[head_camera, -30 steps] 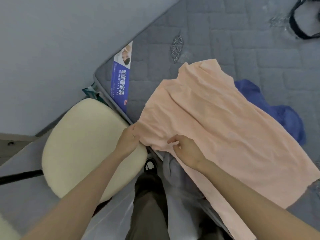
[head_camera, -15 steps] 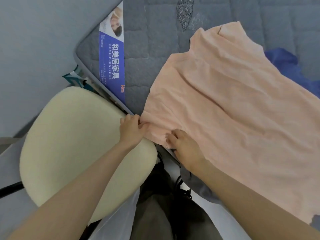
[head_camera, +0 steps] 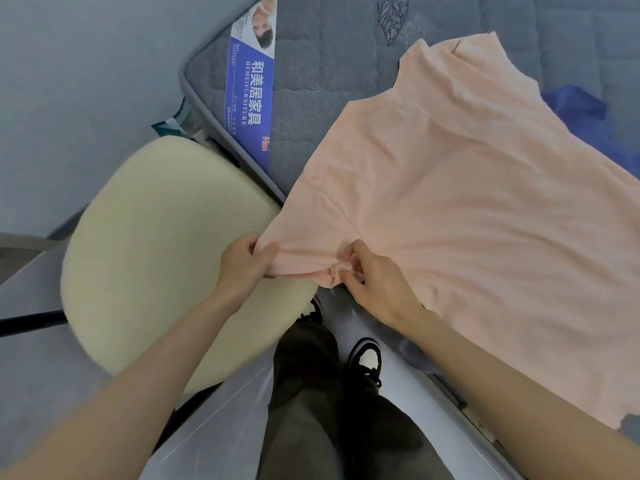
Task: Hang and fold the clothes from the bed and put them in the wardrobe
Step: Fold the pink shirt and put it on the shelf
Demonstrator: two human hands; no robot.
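A peach T-shirt lies spread flat on the grey quilted mattress, its near sleeve hanging over the bed's edge. My left hand pinches the outer corner of that sleeve between thumb and fingers. My right hand pinches the sleeve's bunched hem a little to the right. A blue garment peeks out from under the shirt's far side, mostly hidden.
A cream cushioned chair seat stands right against the bed's corner, below my left arm. A blue printed label runs along the mattress end. A grey wall is at the left. My legs and shoes stand between chair and bed.
Both hands have closed on the sleeve edge: the left thumb now clamps the corner and the right fingers have gathered the hem, which was only touched before. The view has tilted down.
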